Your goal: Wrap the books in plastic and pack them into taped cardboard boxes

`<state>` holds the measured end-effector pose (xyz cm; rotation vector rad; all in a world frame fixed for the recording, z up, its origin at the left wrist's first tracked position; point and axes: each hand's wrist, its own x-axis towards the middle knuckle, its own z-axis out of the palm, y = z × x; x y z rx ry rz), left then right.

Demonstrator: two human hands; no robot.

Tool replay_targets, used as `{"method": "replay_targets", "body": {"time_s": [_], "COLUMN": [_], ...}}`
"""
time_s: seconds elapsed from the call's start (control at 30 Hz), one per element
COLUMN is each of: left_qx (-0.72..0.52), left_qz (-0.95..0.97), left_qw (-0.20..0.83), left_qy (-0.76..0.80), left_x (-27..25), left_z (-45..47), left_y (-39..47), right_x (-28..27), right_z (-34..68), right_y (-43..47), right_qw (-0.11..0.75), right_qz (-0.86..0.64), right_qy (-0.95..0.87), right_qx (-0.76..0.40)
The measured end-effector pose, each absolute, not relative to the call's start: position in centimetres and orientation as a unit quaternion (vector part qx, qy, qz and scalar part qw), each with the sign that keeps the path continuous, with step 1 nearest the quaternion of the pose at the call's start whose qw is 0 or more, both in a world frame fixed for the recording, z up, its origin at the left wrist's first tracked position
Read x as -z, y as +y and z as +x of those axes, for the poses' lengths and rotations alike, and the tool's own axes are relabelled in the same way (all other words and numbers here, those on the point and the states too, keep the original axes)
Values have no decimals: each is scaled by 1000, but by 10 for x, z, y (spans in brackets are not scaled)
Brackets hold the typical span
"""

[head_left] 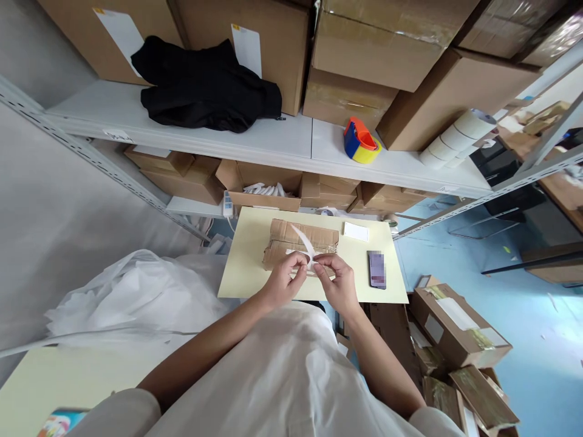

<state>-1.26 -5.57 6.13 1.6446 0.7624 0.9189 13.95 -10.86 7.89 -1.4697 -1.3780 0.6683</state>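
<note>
Between my two hands is a thin white paper strip (302, 237), curling up and to the left, perhaps a label or its backing. My left hand (288, 278) pinches it from the left, thumb and finger closed. From the other side my right hand (336, 278) pinches it too, the fingertips of both hands almost meeting. Just behind them a brown cardboard box (282, 233) lies on the pale yellow table (241, 267). Something white on the box's near side is partly covered by my hands.
A phone (377, 269) and a white card stack (356, 232) lie on the table's right side. Behind stands a shelf with cartons, a black garment (209, 88) and a tape dispenser (361, 141). White plastic bags (136, 297) are at left, taped boxes (460, 325) on the right floor.
</note>
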Motion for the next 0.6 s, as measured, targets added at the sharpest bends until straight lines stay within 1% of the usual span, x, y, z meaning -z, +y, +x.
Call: {"method": "replay_targets", "body": {"time_s": [0.13, 0.23, 0.33, 0.43, 0.6], "left_qx": [-383, -348, -315, -314, -333], "left_qz": [678, 662, 656, 647, 636], "left_qw": [519, 543, 550, 524, 437], "left_qy": [353, 383, 409, 456, 541], "left_x": [-56, -54, -51, -41, -17], "left_z": [-19, -32, -51, -72, -97], "left_y": [-36, -17, 3, 23, 58], "right_x": [-76, -68, -56, -46, -36], "right_z": [146, 151, 156, 163, 175], "right_y": [-99, -91, -86, -83, -81], "right_qw": [534, 570, 596, 613, 645], "right_qz": [-595, -585, -574, -592, -658], "right_qy": [-481, -395, -333, -290, -237], "right_qx": [-360, -420, -453, -435, -308]}}
